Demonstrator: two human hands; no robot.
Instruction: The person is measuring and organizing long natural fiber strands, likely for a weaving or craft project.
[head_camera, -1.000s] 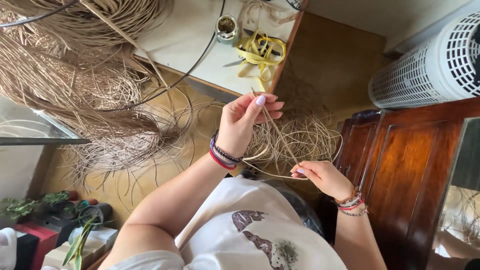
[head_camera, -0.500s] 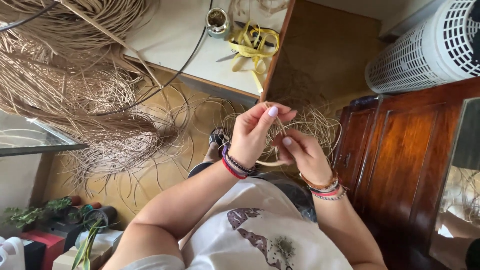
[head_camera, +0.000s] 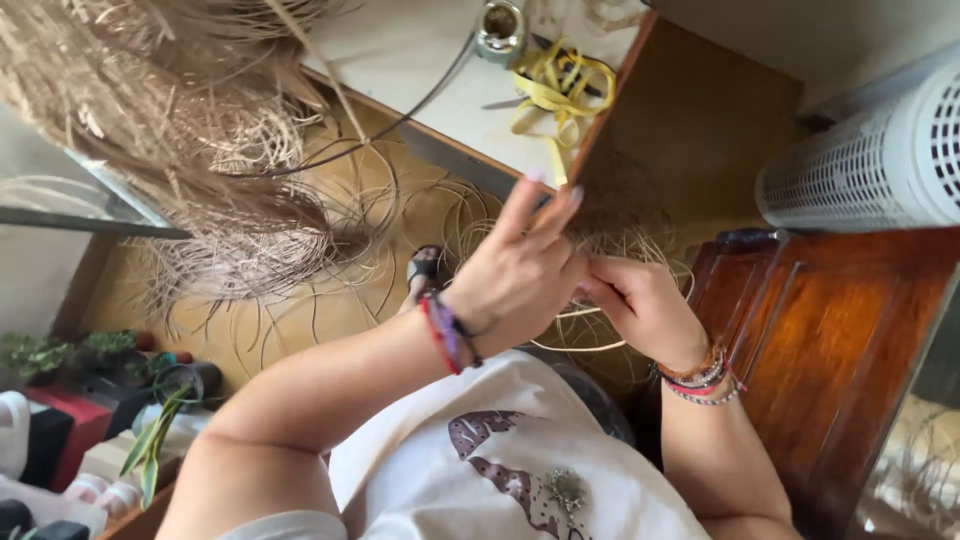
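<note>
Both hands, left hand (head_camera: 515, 275) and right hand (head_camera: 640, 300), pinch thin tan reed strands (head_camera: 590, 335) between fingers.

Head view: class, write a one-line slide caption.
Left hand and right hand meet over loose cane strands.

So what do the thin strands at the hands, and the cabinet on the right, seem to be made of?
The strands look like natural plant fibre, perhaps rattan or straw: pale tan, matte, thin and springy, lying in loose curls. Both hands, left hand and right hand, meet over them. The cabinet looks like varnished wood: reddish brown, visible grain, glossy sheen.
</note>
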